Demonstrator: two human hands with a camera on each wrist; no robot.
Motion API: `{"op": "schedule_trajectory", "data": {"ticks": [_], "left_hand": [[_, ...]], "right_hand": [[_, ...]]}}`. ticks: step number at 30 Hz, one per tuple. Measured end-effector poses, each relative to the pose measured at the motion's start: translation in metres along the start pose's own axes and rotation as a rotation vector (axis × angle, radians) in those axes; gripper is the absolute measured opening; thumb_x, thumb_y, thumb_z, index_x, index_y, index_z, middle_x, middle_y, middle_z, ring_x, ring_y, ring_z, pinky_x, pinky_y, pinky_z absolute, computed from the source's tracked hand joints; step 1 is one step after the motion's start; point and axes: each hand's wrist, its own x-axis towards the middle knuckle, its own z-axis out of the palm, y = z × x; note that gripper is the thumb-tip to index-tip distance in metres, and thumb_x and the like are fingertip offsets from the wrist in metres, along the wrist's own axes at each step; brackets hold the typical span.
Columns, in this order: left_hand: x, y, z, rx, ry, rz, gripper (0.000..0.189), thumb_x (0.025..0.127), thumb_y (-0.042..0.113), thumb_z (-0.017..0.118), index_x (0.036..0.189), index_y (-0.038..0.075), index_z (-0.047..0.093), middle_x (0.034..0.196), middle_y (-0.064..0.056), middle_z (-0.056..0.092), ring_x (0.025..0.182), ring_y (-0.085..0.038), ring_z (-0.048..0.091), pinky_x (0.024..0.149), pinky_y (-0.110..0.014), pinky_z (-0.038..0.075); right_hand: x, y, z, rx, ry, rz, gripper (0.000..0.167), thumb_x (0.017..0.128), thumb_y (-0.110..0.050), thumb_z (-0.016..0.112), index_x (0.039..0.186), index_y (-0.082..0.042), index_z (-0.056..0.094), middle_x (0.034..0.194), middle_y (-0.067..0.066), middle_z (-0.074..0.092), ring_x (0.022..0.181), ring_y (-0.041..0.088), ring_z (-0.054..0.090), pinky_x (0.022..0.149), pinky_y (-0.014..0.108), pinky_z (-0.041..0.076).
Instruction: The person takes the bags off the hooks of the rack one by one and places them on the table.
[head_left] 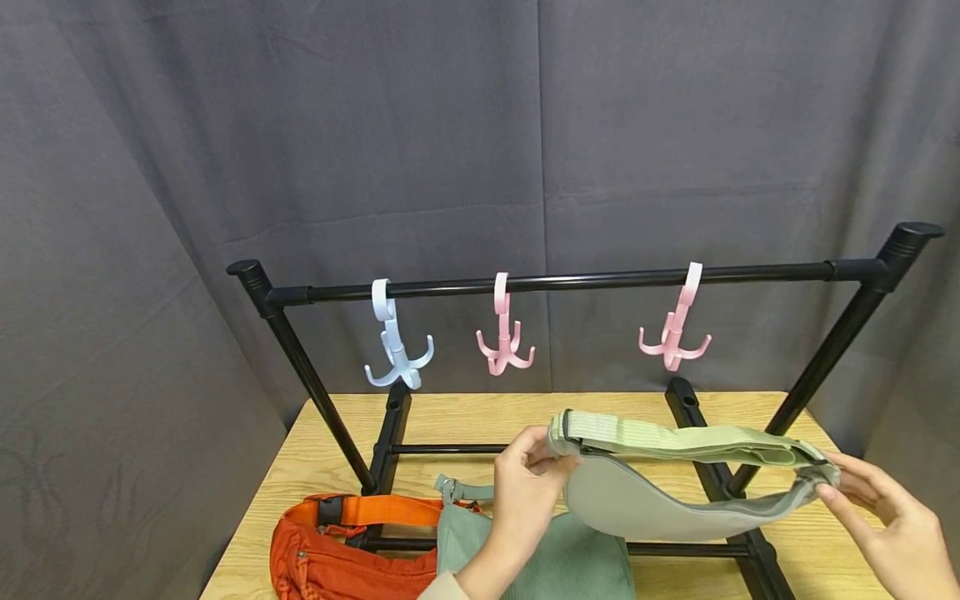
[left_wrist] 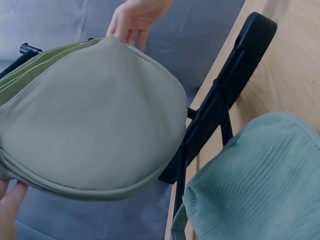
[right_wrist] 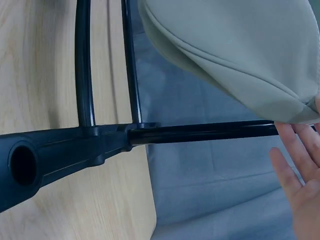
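A pale grey-green waist bag (head_left: 645,502) with a light green strap (head_left: 682,442) is held up above the table in front of the rack. My left hand (head_left: 528,492) pinches its left end, near the strap's buckle. At the opposite end, my right hand (head_left: 892,521) pinches the narrow tip between thumb and fingers. The left wrist view shows the bag's smooth broad face (left_wrist: 100,115), with the strap folded along its top. In the right wrist view, the fingers (right_wrist: 300,150) meet the tapered corner of the bag.
A black rack (head_left: 600,282) stands on the wooden table (head_left: 465,417). From its top bar hang a blue hook (head_left: 402,362) and two pink hooks, one centre (head_left: 502,350) and one right (head_left: 674,337). An orange waist bag (head_left: 352,558) and a green corduroy bag (head_left: 577,558) lie in front.
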Motion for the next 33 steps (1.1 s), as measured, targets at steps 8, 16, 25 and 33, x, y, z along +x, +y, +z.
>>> {"op": "schedule_trajectory", "data": {"ticks": [8, 16, 25, 33], "left_hand": [[0.002, -0.006, -0.003, -0.017, -0.038, -0.074, 0.023, 0.081, 0.004, 0.08, 0.102, 0.004, 0.07, 0.094, -0.006, 0.071, 0.084, -0.011, 0.066, 0.08, -0.026, 0.055], [0.005, -0.011, -0.005, 0.136, -0.032, -0.096, 0.021, 0.083, 0.01, 0.079, 0.101, 0.007, 0.069, 0.092, -0.002, 0.071, 0.082, -0.01, 0.067, 0.069, -0.024, 0.056], [0.007, -0.021, -0.009, 0.23, -0.075, -0.182, 0.024, 0.087, 0.02, 0.077, 0.107, 0.009, 0.071, 0.089, 0.003, 0.073, 0.068, -0.005, 0.065, 0.06, -0.021, 0.051], [0.011, -0.024, -0.014, 0.318, -0.113, -0.232, 0.028, 0.088, 0.025, 0.075, 0.111, 0.008, 0.071, 0.086, 0.006, 0.072, 0.069, -0.004, 0.064, 0.06, -0.022, 0.051]], "right_hand": [[0.005, -0.004, 0.002, 0.01, -0.016, 0.114, 0.037, 0.092, -0.003, 0.069, 0.128, 0.003, 0.061, 0.096, -0.04, 0.053, 0.085, -0.023, 0.051, 0.071, -0.001, 0.041], [0.008, -0.01, 0.005, -0.021, -0.012, 0.2, 0.04, 0.095, -0.014, 0.069, 0.126, 0.009, 0.059, 0.091, -0.043, 0.05, 0.083, -0.025, 0.049, 0.068, -0.001, 0.039], [0.016, -0.014, 0.01, -0.081, 0.011, 0.396, 0.044, 0.094, -0.029, 0.07, 0.119, 0.006, 0.064, 0.074, -0.042, 0.049, 0.071, -0.027, 0.047, 0.062, 0.0, 0.038], [0.018, -0.004, 0.013, -0.117, -0.12, 0.48, 0.057, 0.093, -0.045, 0.066, 0.122, 0.004, 0.063, 0.076, -0.037, 0.057, 0.07, -0.022, 0.046, 0.057, 0.017, 0.041]]}}
